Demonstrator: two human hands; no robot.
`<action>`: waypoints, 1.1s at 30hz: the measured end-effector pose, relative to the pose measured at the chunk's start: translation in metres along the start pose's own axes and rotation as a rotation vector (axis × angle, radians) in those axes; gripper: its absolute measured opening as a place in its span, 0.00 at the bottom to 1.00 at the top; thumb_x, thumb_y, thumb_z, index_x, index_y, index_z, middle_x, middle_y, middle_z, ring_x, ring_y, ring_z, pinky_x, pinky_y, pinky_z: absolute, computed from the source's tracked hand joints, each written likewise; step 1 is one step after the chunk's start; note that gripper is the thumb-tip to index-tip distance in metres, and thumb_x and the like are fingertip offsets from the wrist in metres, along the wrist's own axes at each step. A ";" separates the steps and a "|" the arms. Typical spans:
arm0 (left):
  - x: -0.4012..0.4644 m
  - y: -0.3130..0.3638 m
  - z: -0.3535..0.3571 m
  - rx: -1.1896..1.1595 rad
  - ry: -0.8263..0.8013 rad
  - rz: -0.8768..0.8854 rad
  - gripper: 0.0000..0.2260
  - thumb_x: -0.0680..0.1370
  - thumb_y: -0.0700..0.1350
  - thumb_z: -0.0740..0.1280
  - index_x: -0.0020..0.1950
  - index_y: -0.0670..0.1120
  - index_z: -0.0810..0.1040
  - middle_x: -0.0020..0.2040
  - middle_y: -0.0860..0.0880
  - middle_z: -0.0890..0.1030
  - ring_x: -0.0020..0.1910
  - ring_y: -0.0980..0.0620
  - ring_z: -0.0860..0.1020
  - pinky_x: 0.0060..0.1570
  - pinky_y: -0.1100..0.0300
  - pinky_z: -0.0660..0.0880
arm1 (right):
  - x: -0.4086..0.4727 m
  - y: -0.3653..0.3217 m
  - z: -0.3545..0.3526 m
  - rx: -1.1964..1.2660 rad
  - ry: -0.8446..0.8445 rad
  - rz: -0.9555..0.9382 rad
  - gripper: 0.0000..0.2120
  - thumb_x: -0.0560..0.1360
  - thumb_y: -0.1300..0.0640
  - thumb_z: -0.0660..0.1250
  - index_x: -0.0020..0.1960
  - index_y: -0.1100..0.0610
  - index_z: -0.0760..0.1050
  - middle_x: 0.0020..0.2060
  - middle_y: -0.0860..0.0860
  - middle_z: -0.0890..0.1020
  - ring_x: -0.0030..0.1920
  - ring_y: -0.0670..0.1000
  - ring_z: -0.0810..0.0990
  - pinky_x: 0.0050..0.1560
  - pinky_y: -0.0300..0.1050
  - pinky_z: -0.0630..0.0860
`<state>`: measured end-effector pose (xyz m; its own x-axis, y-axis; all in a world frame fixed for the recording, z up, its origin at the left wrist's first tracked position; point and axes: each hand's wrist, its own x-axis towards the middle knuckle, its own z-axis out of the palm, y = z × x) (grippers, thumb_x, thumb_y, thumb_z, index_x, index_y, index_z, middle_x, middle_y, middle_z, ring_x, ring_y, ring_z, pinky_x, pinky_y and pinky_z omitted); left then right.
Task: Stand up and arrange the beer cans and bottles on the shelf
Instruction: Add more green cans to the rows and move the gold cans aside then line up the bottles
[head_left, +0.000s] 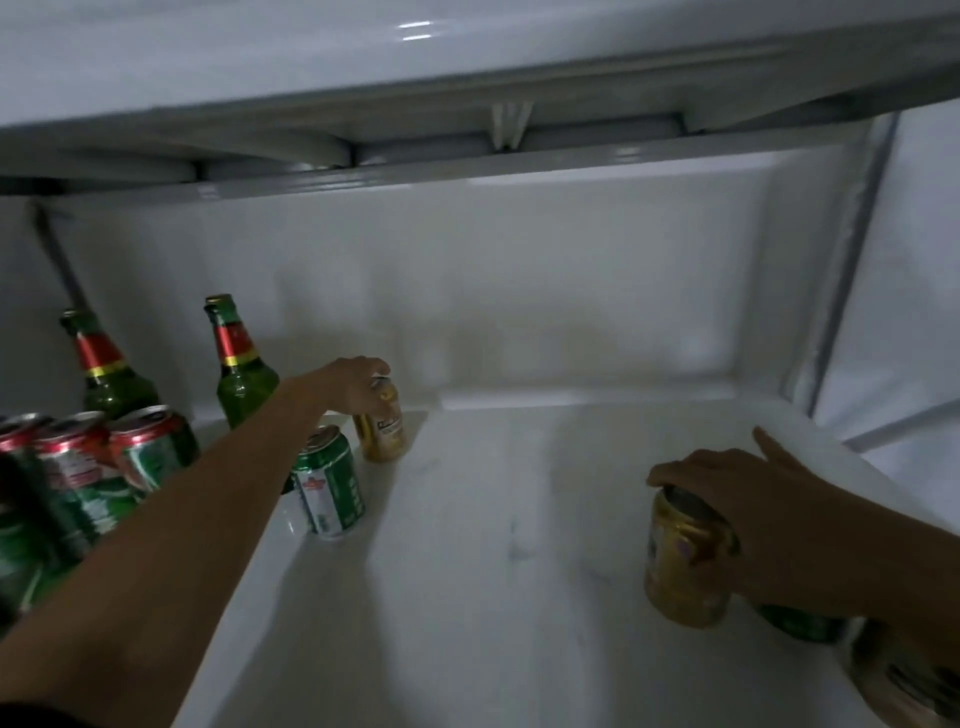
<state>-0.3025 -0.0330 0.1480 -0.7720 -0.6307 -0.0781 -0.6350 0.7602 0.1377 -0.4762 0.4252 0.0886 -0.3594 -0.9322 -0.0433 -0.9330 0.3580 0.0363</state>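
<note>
I look down onto a white shelf (493, 519) inside a cabinet. My left hand (353, 382) reaches far in and grips the top of an upright gold can (384, 431) near the back. Just in front of it stands a green can (332, 486). My right hand (769, 525) closes over the top of another gold can (680, 566) at the right front. Behind that hand a green can (800, 626) is partly hidden. Two green bottles (111, 374) (239, 374) with red neck labels stand upright at the back left.
Several red-and-green cans (98, 473) crowd the left front corner, under my left forearm. Another can (904, 675) shows blurred at the bottom right edge. A white ledge (467, 130) overhangs the shelf, and the side wall (852, 270) closes the right.
</note>
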 end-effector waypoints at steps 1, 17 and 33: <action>0.003 -0.001 0.003 0.015 0.004 0.007 0.33 0.80 0.55 0.73 0.81 0.47 0.65 0.78 0.42 0.70 0.70 0.41 0.74 0.65 0.52 0.73 | 0.006 -0.017 -0.010 -0.010 0.070 0.048 0.34 0.72 0.37 0.69 0.72 0.29 0.55 0.64 0.32 0.68 0.68 0.38 0.67 0.77 0.45 0.31; -0.010 0.107 -0.036 -0.139 0.292 0.370 0.29 0.70 0.57 0.82 0.69 0.57 0.78 0.63 0.52 0.83 0.61 0.47 0.82 0.67 0.45 0.77 | -0.060 0.002 -0.114 0.223 0.547 0.133 0.27 0.73 0.45 0.76 0.68 0.53 0.74 0.58 0.54 0.81 0.54 0.54 0.79 0.55 0.51 0.79; -0.096 0.390 0.032 -0.372 0.167 0.936 0.22 0.69 0.48 0.81 0.62 0.52 0.83 0.52 0.53 0.84 0.45 0.56 0.82 0.35 0.74 0.73 | -0.098 0.096 -0.086 0.087 0.419 0.523 0.19 0.67 0.50 0.77 0.51 0.63 0.81 0.44 0.58 0.84 0.45 0.62 0.81 0.46 0.56 0.82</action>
<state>-0.4766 0.3290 0.1772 -0.9224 0.1562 0.3532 0.2920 0.8805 0.3733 -0.5293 0.5462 0.1826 -0.7432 -0.5704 0.3497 -0.6422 0.7547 -0.1339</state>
